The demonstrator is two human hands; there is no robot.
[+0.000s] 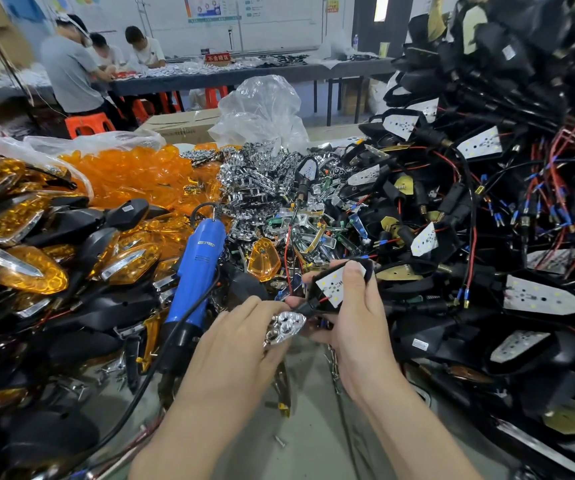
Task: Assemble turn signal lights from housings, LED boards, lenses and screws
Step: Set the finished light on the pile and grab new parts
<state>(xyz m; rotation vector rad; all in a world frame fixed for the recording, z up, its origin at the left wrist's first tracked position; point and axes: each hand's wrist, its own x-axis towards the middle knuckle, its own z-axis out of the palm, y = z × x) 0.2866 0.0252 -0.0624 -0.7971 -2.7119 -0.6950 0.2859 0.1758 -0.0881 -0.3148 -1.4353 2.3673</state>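
My right hand (355,317) grips a black housing (327,303) with a white LED board (333,284) seated in it and red and black wires at its stem. My left hand (244,327) holds a chrome reflector (284,327) just left of and below the housing, its tip close to the housing's stem. A loose amber lens (263,259) lies on the pile just beyond my hands.
A blue electric screwdriver (196,268) lies left of my hands, its cable running toward me. Finished amber lights (29,268) are heaped at left, amber lenses (133,174) and chrome reflectors (258,174) behind, wired housings (487,202) piled at right. Several people sit at a far table (210,76).
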